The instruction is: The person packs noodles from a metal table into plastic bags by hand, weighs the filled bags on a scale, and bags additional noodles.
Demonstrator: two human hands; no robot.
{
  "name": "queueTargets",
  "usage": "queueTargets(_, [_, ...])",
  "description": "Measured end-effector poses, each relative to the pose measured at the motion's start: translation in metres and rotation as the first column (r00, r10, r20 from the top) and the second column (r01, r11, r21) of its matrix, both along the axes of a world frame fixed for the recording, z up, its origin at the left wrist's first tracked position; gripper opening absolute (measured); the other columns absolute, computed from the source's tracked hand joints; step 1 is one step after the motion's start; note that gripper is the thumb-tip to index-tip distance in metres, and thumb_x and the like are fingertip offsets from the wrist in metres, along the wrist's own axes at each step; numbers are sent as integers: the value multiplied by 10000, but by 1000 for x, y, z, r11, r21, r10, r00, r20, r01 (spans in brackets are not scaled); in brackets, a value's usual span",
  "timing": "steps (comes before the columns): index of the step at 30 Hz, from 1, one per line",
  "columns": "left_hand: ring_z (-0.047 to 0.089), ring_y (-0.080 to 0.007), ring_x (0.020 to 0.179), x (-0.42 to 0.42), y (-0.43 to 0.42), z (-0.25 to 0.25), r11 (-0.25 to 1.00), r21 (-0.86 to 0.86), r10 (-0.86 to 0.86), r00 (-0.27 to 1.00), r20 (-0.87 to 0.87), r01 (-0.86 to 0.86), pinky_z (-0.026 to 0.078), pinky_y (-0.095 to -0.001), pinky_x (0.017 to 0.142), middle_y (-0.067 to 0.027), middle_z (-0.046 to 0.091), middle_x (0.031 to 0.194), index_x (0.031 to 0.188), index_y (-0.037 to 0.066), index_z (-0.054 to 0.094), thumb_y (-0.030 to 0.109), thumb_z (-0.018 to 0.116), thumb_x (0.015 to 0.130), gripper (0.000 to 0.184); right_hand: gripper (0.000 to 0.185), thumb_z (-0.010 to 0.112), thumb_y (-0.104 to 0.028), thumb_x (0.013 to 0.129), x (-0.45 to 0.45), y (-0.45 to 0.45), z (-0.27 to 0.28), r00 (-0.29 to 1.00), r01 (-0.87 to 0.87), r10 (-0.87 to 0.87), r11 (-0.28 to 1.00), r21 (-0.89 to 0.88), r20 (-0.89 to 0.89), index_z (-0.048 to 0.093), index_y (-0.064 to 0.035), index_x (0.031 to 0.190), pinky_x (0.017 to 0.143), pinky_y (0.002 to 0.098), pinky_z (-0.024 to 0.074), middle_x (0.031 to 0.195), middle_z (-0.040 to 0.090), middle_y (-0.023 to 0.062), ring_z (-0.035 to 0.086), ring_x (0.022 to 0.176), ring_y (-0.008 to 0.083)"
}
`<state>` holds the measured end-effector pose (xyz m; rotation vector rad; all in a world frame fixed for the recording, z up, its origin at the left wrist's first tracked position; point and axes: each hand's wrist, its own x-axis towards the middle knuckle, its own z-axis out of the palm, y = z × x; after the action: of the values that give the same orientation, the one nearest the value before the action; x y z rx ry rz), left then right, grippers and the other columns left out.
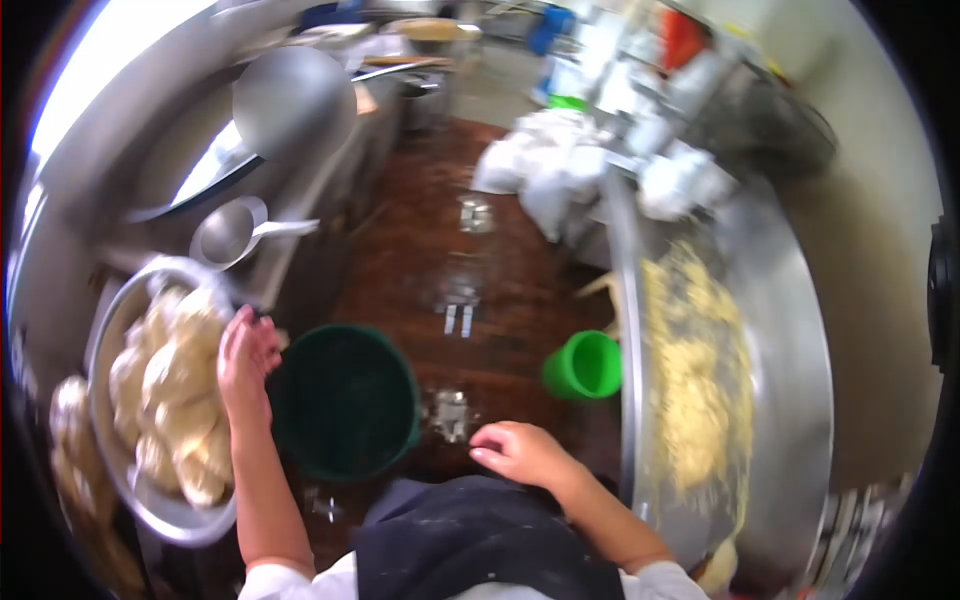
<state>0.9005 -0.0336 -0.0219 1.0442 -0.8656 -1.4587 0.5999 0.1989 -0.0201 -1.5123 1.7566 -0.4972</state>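
Observation:
My left hand (248, 358) is raised at the right rim of a large metal bowl (103, 345), fingers apart and slightly bent. Whether it touches the rim I cannot tell. The bowl is heaped with shiny, pale yellow lumps (180, 375) that look wrapped in clear plastic. Just right of this hand, a dark green bucket (345, 400) stands on the floor; its inside is dark. My right hand (522, 453) hovers in front of my dark apron (480, 545), loosely curled, with a gap between thumb and forefinger and nothing visible in it.
On the right, a long metal trough (785, 350) holds a crumbly yellow mass (695, 410). A bright green bucket (585, 365) is beside it. White bags (550, 155) are piled ahead. A saucepan (230, 235) lies on the left counter. The reddish-brown floor (410, 260) looks wet.

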Motion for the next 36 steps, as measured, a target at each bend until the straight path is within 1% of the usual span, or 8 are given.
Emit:
queueTargets(3, [609, -116, 808, -104, 13, -17, 934, 1, -350, 917, 191, 357, 470, -228, 672, -70, 655, 993, 1271, 32, 512, 232, 582, 915, 415, 276, 621, -300, 832, -38, 5, -15, 995, 97, -97, 995, 1, 25, 656, -56, 958, 716, 387, 509, 870, 670, 131, 648, 811, 292])
queueTargets(8, [598, -99, 854, -241, 10, -12, 576, 7, -713, 498, 494, 818, 488, -253, 760, -73, 655, 972, 1226, -4, 555, 79, 653, 836, 410, 264, 637, -313, 835, -124, 27, -48, 937, 330, -328, 944, 2, 120, 663, -66, 927, 673, 390, 503, 819, 676, 122, 652, 747, 288])
queueTargets(12, [635, -156, 882, -344, 1, 15, 363, 21, -619, 224, 752, 932, 513, -291, 775, -108, 669, 971, 1212, 7, 575, 144, 685, 817, 433, 250, 641, -312, 832, -208, 29, -59, 883, 444, -462, 879, 176, 79, 665, -80, 924, 701, 365, 501, 825, 676, 107, 653, 778, 272])
queueTargets(17, [658, -220, 911, -447, -9, 17, 217, -19, -600, 149, 786, 976, 517, -324, 804, -138, 675, 1002, 1195, 37, 597, 226, 699, 814, 438, 238, 643, -287, 833, -301, -14, -22, 861, 509, -509, 859, -57, 4, 651, -70, 932, 669, 365, 498, 811, 670, 108, 650, 751, 273])
queueTargets(21, [643, -172, 897, -527, -37, -11, 175, 11, -754, 127, 645, 984, 509, -297, 789, -114, 676, 994, 1193, 9, 592, 215, 696, 832, 428, 244, 665, -265, 842, -353, -48, 12, 787, 615, -609, 763, -200, 95, 656, -58, 970, 668, 329, 500, 810, 667, 104, 648, 730, 229])
queueTargets(28, [588, -139, 884, -746, -115, 4, 296, -386, -805, 445, 391, 874, 490, -290, 766, -107, 627, 1096, 1189, -30, 564, 183, 688, 851, 419, 255, 665, -261, 847, -384, -26, -19, 478, 877, -862, 480, -32, 165, 662, -51, 990, 679, 313, 500, 827, 676, 89, 640, 732, 188])
queueTargets(33, [541, -273, 1132, -897, -163, -18, 129, -675, -392, 663, 638, 726, 433, -361, 935, -188, 573, 1216, 1218, -1, 542, 251, 726, 797, 524, 264, 669, -261, 857, -370, -6, -33, 103, 982, -965, 137, 130, 240, 665, -48, 1014, 690, 277, 493, 812, 672, 55, 607, 729, 131])
queueTargets(36, [549, -292, 1144, -921, -180, 4, 89, -45, -767, 98, 635, 995, 413, -366, 958, -210, 572, 1233, 1138, 2, 598, 245, 749, 771, 466, 273, 674, -256, 859, -354, -25, -39, -88, 981, -957, -35, 191, 276, 664, -39, 1024, 684, 259, 489, 804, 667, 48, 593, 716, 118])
